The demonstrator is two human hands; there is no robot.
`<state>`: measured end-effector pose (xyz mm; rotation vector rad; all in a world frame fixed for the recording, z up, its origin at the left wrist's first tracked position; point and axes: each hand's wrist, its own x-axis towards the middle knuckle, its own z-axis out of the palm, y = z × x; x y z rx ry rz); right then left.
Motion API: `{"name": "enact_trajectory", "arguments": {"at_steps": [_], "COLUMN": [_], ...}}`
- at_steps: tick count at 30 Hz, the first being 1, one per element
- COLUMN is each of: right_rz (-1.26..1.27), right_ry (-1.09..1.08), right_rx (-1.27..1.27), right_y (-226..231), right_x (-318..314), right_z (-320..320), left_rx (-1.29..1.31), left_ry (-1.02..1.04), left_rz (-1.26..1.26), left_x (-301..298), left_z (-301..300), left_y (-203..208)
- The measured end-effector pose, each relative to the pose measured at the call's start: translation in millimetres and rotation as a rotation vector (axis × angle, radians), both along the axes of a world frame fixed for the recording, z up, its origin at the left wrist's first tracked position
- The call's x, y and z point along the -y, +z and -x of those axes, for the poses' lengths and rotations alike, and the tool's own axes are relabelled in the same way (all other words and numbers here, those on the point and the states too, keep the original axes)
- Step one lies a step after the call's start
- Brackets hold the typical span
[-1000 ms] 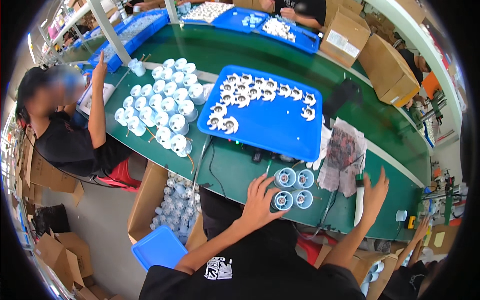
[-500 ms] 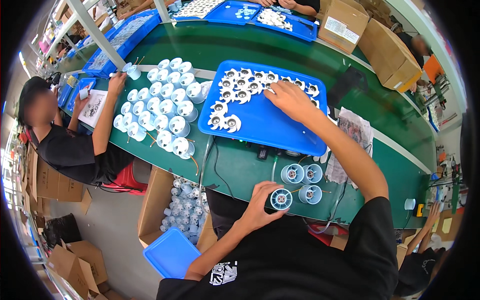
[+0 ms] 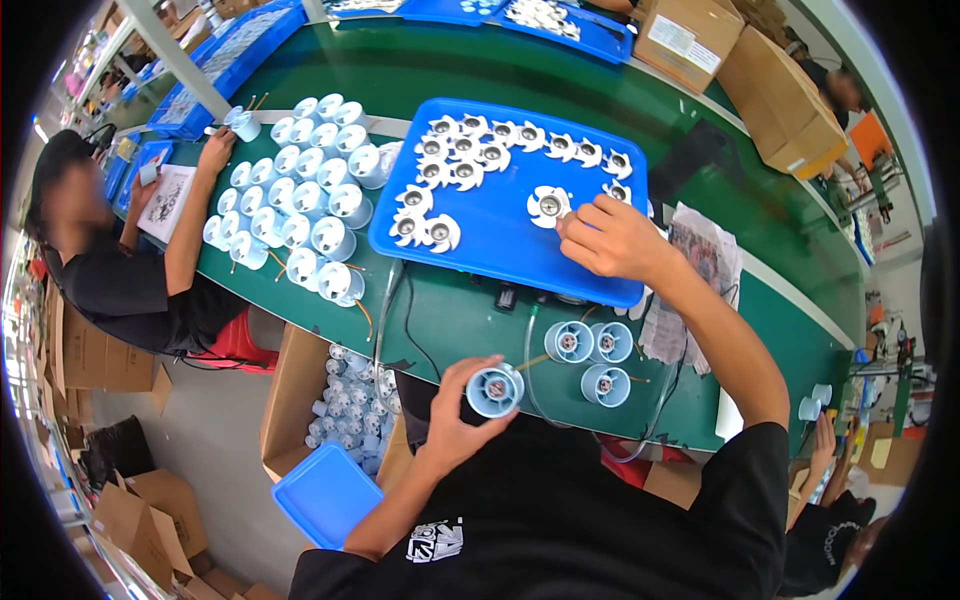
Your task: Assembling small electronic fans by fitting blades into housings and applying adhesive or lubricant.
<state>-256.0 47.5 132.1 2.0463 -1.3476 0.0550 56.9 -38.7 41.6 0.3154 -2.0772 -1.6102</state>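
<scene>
Found left hand (image 3: 452,418) wrapped round a cup (image 3: 494,390), thumb and fingers on opposite sides of the wall, at the near edge of the table (image 3: 465,335) as viewed. Found right hand (image 3: 622,240) with fingers curled, pinching a wheel (image 3: 548,205) at the near right edge, over the tray (image 3: 500,252).

Noted as governing relation: wheel farther from the body than the held cup and slightly to the right, well apart; right hand at the wheel, left hand at the cup. Noted cup's long axis aimed roughly up at the camera, mouth and spoked hub showing; wheel's face likewise turned up. Noted three cups (image 3: 605,386) standing mouth up, right of the left hand and nearer the body than the right hand. Noted other wheels (image 3: 463,147) along the tray's far, left and right sides.

Recorded as hidden: held cup's base, right palm, rim of wheel behind the fingertips. Cannot tell wheel lifted from wheel touching tray. Found thin wire (image 3: 536,361) between held cup and standing cups; cannot trace to either with certainty.
</scene>
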Motion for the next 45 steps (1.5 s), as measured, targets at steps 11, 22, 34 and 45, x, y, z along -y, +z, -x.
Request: {"name": "enact_trajectory", "arguments": {"at_steps": [11, 22, 34, 45], "right_rz": [-0.233, -0.221, -0.015, 0.068], "right_ry": [-0.332, -0.506, -0.512, -0.748], "right_rx": [2.336, 1.698, 1.592, 0.551], "right_y": [2, 8, 29, -19], "right_x": [-32, -28, -31, -40], "right_z": [-133, -142, -120, 8], "left_rx": [0.128, 0.177, 0.249, 0.003], "left_ry": [0.151, 0.162, 0.188, 0.357], "left_rz": [0.169, 0.239, 0.190, 0.592], "left_x": [14, 11, 26, 10], "left_z": [42, 39, 43, 40], "left_y": [38, 32, 25, 0]}}
